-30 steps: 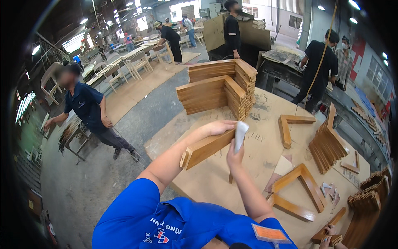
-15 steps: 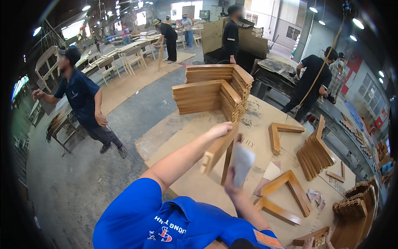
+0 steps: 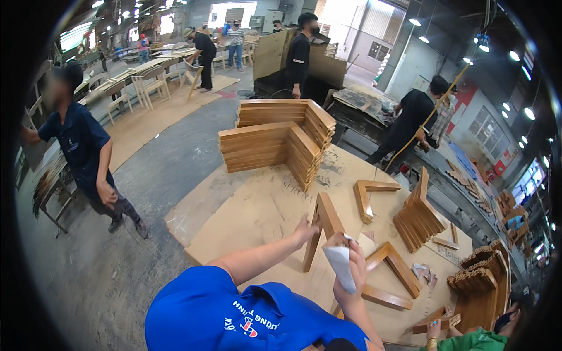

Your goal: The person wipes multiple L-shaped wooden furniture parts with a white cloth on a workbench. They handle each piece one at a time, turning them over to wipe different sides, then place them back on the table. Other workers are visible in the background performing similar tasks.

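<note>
Seemingly a sanding step: by the near edge of the bench (image 3: pixel 246 219), the right hand (image 3: pixel 353 282) clamps a white sheet (image 3: pixel 338 263) at the angled frame's (image 3: pixel 330 216) end; the left hand's (image 3: pixel 302 231) grip is unclear. Next calls for steadying.

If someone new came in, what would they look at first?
Probably the stacked brown wooden angles on the far part of the table. Next, the bright blue shirt at the bottom, and beyond it the right hand holding a whitish pad near a wooden piece, with the left hand at its left side.
</note>
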Motion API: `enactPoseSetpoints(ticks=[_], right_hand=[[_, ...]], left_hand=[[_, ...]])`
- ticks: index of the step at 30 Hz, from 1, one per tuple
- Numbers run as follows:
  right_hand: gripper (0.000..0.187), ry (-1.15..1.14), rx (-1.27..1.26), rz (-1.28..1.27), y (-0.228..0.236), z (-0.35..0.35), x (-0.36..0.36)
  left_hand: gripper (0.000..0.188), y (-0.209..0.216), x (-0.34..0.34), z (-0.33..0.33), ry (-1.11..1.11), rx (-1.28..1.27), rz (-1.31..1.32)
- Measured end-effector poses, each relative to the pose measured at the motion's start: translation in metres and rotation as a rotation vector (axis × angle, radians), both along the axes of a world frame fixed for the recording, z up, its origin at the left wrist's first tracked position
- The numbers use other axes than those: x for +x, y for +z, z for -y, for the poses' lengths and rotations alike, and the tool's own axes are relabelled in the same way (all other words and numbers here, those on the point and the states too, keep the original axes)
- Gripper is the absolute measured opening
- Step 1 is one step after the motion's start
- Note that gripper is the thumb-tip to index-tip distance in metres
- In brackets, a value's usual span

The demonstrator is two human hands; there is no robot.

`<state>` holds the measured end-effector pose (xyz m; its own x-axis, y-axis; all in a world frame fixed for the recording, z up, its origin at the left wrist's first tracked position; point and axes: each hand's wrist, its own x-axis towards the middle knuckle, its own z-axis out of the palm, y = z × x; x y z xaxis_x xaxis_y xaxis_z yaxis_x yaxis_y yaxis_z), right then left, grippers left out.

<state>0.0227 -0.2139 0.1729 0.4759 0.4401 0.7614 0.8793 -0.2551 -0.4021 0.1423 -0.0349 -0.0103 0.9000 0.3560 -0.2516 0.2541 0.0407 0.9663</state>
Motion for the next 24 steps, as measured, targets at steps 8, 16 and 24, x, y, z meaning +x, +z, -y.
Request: enactPoseSetpoints(ticks=[8, 16, 24], right_hand=[[0.027, -0.188, 0.053, -0.09, -0.005, -0.027, -0.018], [0.035, -0.516, 0.325, -0.145, 0.021, -0.016, -0.003], [0.053, -0.912, 0.613, -0.906, -0.139, 0.058, 0.012]], left_hand=[[0.07, -0.104, 0.005, 0.001, -0.448, 0.101, 0.165], [0.063, -0.061, -0.018, -0.077, -0.352, 0.215, 0.404], [0.068, -0.025, 0.003, -0.272, -0.186, 0.59, 0.158]])
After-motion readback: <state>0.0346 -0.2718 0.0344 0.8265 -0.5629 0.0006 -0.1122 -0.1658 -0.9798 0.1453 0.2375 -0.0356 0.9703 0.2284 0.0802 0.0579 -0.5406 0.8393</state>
